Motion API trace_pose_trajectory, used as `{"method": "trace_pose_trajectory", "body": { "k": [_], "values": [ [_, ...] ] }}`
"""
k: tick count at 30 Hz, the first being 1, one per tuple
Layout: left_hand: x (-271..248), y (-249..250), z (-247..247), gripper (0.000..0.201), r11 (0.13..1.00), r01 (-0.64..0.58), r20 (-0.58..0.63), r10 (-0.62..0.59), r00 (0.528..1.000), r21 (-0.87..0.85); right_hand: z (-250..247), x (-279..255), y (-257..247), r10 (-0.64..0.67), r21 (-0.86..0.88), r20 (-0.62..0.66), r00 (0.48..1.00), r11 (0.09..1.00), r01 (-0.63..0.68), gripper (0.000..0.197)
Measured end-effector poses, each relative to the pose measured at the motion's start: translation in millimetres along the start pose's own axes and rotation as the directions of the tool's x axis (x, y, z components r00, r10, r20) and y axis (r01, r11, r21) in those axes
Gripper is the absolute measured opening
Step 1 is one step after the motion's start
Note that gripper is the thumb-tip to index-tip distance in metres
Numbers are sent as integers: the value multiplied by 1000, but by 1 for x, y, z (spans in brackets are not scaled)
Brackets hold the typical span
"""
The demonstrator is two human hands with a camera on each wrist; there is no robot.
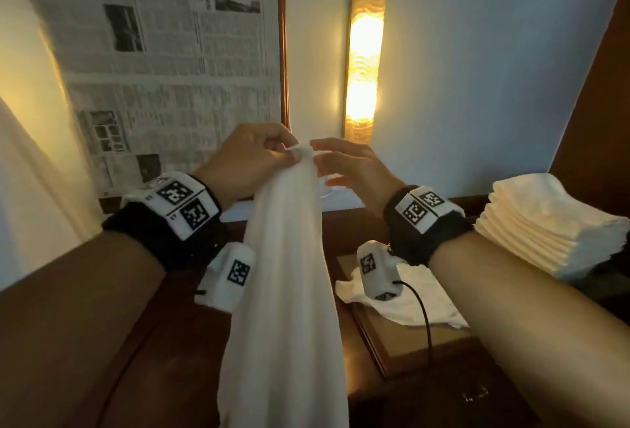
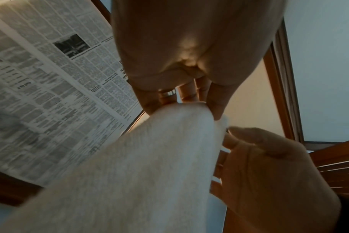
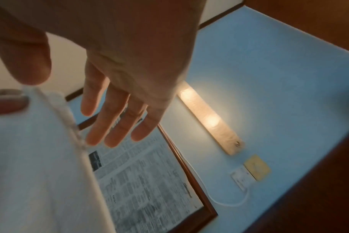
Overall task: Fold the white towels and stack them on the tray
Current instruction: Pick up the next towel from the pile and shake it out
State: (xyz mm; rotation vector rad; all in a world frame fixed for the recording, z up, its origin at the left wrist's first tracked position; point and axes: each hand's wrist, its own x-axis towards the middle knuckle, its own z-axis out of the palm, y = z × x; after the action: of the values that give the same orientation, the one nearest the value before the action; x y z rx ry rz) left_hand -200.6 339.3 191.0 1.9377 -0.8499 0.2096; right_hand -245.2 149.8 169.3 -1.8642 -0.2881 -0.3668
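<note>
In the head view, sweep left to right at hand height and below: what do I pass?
Newspaper → left hand pinching the towel → right hand, fingers straight → crumpled towel on the tray → folded stack.

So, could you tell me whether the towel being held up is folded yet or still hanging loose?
Hanging loose: the towel dangles full length from the left hand, which pinches its top corner; the right hand is open beside it.

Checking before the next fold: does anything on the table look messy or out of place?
Yes: a crumpled towel lies unfolded, part on the tray, unlike the neat folded stack to the right.
</note>
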Motion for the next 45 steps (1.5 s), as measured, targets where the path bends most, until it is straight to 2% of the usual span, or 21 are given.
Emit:
{"method": "trace_pose_trajectory", "body": {
  "k": [3, 5, 11, 14, 18, 22, 27, 32, 34, 36, 39, 41, 43, 45],
  "values": [
    [1, 10, -7, 7, 999, -38, -45, 38, 998, -21, 6, 7, -24, -82, -128, 46, 996, 988, 88, 21],
    [1, 13, -13, 10, 998, -61, -88, 57, 994, -34, 7, 13, -32, -154, -206, 31, 988, 966, 157, 19],
    [9, 23, -27, 8, 966, -107, -251, 46, 967, -236, 3, 38, -73, -323, -276, -4, 947, 910, 309, 11],
    [10, 22, -31, 14, 947, -97, -245, 20, 969, -305, -2, 53, -93, -394, -342, -6, 919, 864, 368, 8],
    [7, 16, -33, 15, 934, -103, -178, 43, 983, -343, -13, 72, -115, -464, -379, -29, 886, 825, 420, 24],
    [9, 14, -32, 11, 919, -121, -152, 68, 986, -375, -21, 87, -127, -490, -438, -87, 867, 801, 408, 23],
    [16, 1, -24, 13, 953, -167, -162, 128, 978, -255, -28, 98, -135, -510, -497, -136, 849, 777, 387, 12],
    [18, -22, -5, 52, 980, -167, -180, 146, 973, -104, -30, 106, -136, -537, -557, -172, 826, 744, 368, 11],
    [16, -31, 1, 36, 981, -177, -157, 164, 974, -73, -31, 108, -133, -545, -560, -189, 817, 743, 366, 13],
    [13, -41, 5, 22, 985, -172, -184, 163, 969, -34, -33, 110, -128, -556, -561, -211, 804, 742, 365, 15],
    [3, -63, 13, 27, 993, -96, -201, 107, 974, 63, -39, 115, -119, -590, -617, -269, 761, 712, 334, 15],
    [-4, -79, 18, 26, 995, -28, -129, 40, 991, 96, -43, 119, -113, -602, -629, -316, 734, 711, 313, 17],
    [-10, -90, 19, 26, 993, 23, -73, -14, 997, 115, -46, 121, -108, -594, -635, -351, 724, 719, 283, 19],
    [-12, -96, 13, 30, 994, 72, -132, -61, 989, 77, -49, 124, -102, -565, -646, -367, 739, 726, 234, 20]
  ]
}}
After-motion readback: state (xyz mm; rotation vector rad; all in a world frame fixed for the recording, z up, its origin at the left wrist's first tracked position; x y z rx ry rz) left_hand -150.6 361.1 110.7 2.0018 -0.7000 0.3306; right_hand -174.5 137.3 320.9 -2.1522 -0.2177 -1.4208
